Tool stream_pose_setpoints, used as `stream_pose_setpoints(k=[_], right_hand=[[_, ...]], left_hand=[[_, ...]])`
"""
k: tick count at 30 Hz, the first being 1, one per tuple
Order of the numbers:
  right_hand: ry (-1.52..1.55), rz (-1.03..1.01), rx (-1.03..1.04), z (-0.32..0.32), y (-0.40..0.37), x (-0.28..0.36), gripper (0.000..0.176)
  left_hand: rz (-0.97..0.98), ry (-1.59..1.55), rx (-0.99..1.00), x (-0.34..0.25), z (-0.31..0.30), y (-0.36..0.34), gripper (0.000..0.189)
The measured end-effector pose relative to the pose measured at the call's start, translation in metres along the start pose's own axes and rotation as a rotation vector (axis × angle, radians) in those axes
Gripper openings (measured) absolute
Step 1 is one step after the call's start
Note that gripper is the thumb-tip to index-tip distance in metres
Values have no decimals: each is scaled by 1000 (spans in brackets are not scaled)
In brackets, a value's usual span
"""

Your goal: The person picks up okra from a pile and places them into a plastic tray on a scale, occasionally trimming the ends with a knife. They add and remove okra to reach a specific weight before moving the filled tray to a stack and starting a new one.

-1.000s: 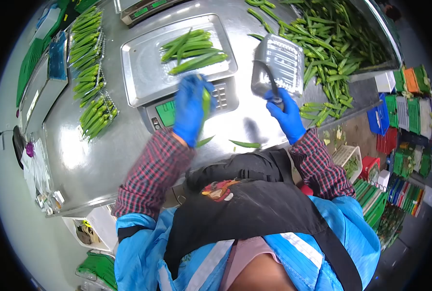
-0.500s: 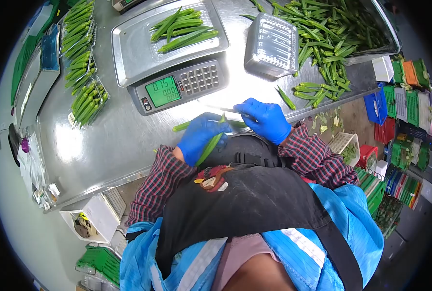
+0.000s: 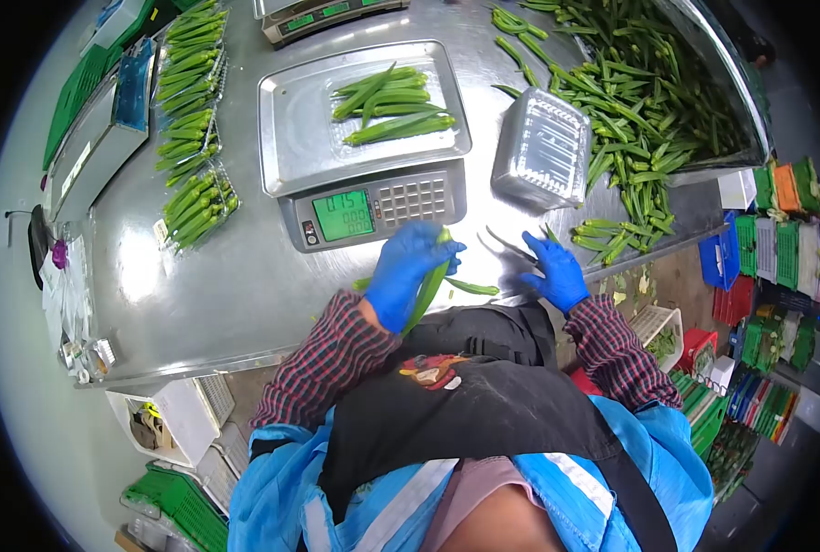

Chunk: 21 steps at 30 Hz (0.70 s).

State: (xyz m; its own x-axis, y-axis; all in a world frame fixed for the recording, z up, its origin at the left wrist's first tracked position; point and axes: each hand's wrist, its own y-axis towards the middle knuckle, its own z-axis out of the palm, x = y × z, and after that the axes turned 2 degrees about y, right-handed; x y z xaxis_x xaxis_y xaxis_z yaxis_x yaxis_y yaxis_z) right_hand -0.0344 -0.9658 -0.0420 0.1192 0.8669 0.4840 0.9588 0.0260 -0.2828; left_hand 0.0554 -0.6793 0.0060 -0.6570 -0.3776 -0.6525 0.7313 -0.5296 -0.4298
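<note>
Pinches a pod point(image 3: 427, 296) in the curled left hand point(image 3: 401, 274), near side of the scale point(image 3: 382, 204), with a knife point(image 3: 508, 244) held between thumb and fingers of the right hand point(image 3: 559, 278), to its near right. Has okra point(image 3: 393, 97) lying on the scale, boxes point(image 3: 543, 147) just right of it, packs point(image 3: 189, 120) to its left.

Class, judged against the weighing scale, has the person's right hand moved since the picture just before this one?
Yes. The right hand has moved rightward, farther from the side of the weighing scale.
</note>
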Motion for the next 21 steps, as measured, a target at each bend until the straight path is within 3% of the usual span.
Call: stream_pose_setpoints(k=[1,2,3,4,5,7,9,10,11,13,14,15,16,17,20,21], right_hand=[[-76,-223,-133,-8,13,19,53],[147,-187,-89,-17,24,45,63],[716,-66,52,-18,35,74,65],[1057,-115,217,-16,47,93,54],[1312,-9,347,-14,54,112,49],[1333,-85,362,-13,75,132,47],[1187,-43,419,-40,106,142,45],[1086,-151,148,-35,122,139,48],[681,-342,-98,-58,135,147,44],[424,-480,-175,-74,177,143,44],[236,-643,-329,-74,198,141,42],[204,-741,-419,-64,225,141,35],[165,-757,-446,-54,241,142,36],[8,-680,-346,-49,252,147,35],[-2,-762,-367,-38,260,136,35],[-6,-761,-363,-47,260,127,35]], left_hand=[[14,5,0,-2,3,10,23],[152,-35,-7,-3,9,22,25],[278,-77,-16,-2,15,30,27],[355,-60,-5,-1,19,42,30],[343,-78,-2,-11,26,45,32],[443,-66,5,-26,34,57,30],[472,241,-61,-59,18,69,28],[647,403,-106,-71,-2,87,29],[646,332,-243,-100,7,85,35],[763,418,-348,-136,-29,114,43],[755,644,-381,-153,-42,120,48],[812,883,-370,-164,-53,130,46],[809,883,-347,-162,-54,139,46],[775,1103,-279,-154,-59,149,48],[640,1745,-71,-128,-74,167,56],[727,1912,27,-129,-60,158,66]])
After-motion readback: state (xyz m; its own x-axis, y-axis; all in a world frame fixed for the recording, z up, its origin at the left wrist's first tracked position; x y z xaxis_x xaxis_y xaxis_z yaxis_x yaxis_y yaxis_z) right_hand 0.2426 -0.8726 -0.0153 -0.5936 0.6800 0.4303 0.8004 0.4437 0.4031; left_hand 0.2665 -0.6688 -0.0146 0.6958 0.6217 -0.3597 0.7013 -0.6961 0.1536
